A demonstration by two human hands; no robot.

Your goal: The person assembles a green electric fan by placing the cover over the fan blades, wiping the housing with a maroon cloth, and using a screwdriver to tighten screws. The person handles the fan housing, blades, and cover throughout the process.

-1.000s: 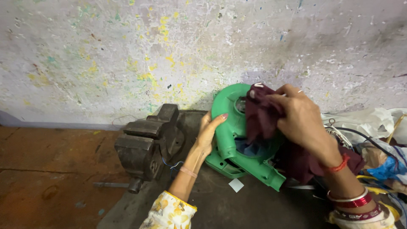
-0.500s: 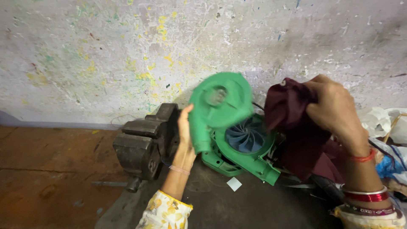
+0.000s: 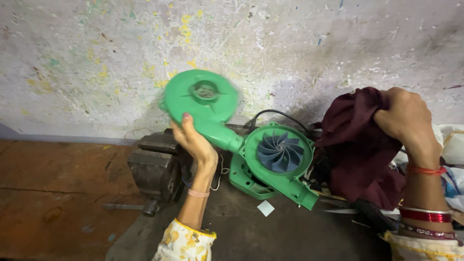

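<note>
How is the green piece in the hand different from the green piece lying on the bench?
The green cover is lifted in the left hand; the green blower body lies on the bench. The cover is closed apart from a small round middle opening; the body is open, showing a grey-blue fan. Both are round, green plastic with a spout.

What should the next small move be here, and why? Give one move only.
Probably set the green cover down beside the vise. The left hand holds it lifted clear, the blower body lies with its grey fan exposed, and the right hand grips the maroon cloth ready.
</note>
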